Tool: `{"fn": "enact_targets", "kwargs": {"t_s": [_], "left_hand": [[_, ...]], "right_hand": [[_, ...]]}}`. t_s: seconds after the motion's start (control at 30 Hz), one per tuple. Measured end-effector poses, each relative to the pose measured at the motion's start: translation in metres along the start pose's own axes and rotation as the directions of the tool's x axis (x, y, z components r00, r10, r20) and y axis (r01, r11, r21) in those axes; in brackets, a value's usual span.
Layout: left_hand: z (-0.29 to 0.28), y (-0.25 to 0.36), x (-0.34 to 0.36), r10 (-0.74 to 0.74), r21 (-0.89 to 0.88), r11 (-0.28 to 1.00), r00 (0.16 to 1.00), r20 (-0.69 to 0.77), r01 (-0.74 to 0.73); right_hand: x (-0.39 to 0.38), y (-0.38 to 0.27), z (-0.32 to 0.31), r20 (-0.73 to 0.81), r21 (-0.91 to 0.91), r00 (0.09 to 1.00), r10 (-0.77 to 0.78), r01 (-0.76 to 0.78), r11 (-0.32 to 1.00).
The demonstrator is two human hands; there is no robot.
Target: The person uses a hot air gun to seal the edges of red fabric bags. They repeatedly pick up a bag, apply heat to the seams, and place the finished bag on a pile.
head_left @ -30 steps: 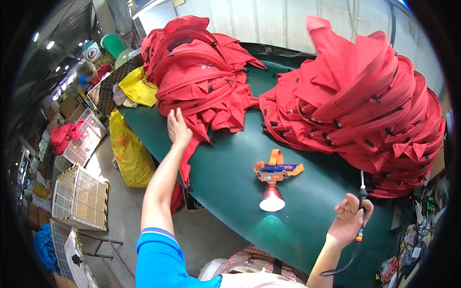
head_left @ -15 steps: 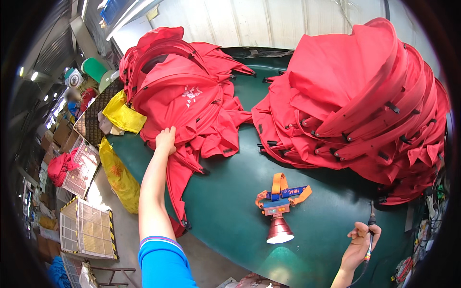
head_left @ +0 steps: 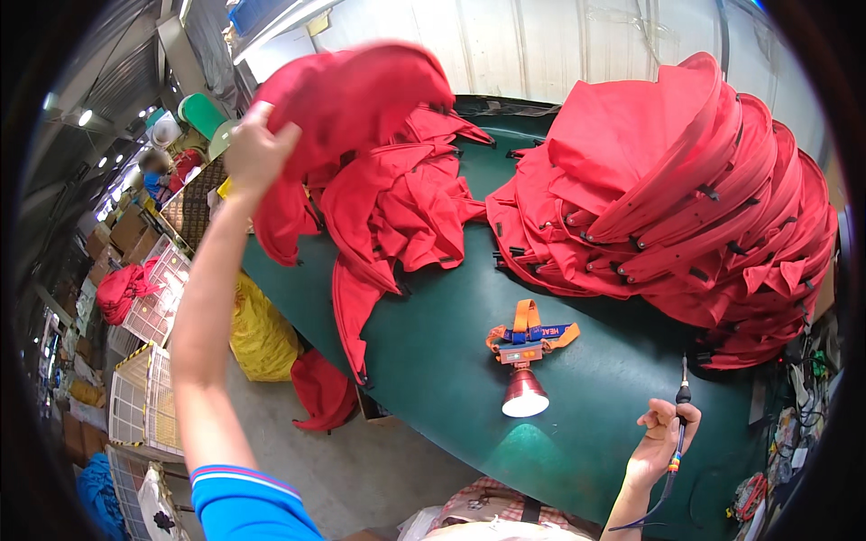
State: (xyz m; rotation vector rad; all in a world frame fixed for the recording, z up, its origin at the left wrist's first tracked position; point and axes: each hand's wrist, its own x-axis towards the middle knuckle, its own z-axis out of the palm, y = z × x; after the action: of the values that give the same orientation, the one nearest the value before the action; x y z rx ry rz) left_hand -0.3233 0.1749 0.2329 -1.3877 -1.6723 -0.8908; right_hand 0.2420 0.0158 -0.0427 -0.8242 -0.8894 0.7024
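Observation:
My left hand (head_left: pixel 255 149) is raised high at the left and grips a red fabric piece (head_left: pixel 352 99), lifted off the left red pile (head_left: pixel 406 207). My right hand (head_left: pixel 663 437) rests near the table's front edge at the lower right, closed on a thin corded pen-like tool (head_left: pixel 682 397) that points up. A lit headlamp with an orange strap (head_left: pixel 526 356) lies on the dark green table (head_left: pixel 451 361) between my hands. A taller stack of folded red pieces (head_left: pixel 686 198) fills the right side.
A yellow bag (head_left: pixel 259 329) and a fallen red piece (head_left: pixel 322 389) lie on the floor by the table's left edge. Wire crates (head_left: pixel 135 397) stand at the far left. Another person (head_left: pixel 153 167) is far back left. Cables hang at the right edge (head_left: pixel 798 370).
My left hand has risen from the pile, lifting a red piece up into the air. My right hand holds the tool much as before.

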Motion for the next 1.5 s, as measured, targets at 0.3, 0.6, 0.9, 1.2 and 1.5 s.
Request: {"fn": "enact_targets", "kwargs": {"t_s": [0.3,0.6,0.9,1.2,1.5], "left_hand": [[-0.224,-0.048,0.087,-0.2,-0.726,0.409,0.83,0.52,0.553],[-0.137,-0.104,0.051,-0.198,-0.597,0.457,0.73,0.654,0.659],[0.15,-0.058,-0.266,-0.744,0.521,0.668,0.476,0.468,0.532],[0.007,0.031,-0.353,-0.212,-0.354,-0.391,0.291,0.933,0.85],[0.142,0.146,-0.36,-0.38,-0.19,-0.804,-0.241,0.893,0.564]], "right_hand": [[-0.002,0.005,0.023,0.081,0.053,0.995,0.05,-0.054,0.997],[-0.004,0.002,0.019,0.101,0.045,0.993,0.055,-0.06,0.997],[-0.008,0.001,0.001,0.003,-0.028,1.0,0.014,-0.014,1.0],[-0.015,0.001,0.008,0.023,0.003,0.998,0.063,-0.063,0.998],[-0.039,-0.029,0.013,0.165,0.136,0.986,-0.018,-0.004,0.991]]}}
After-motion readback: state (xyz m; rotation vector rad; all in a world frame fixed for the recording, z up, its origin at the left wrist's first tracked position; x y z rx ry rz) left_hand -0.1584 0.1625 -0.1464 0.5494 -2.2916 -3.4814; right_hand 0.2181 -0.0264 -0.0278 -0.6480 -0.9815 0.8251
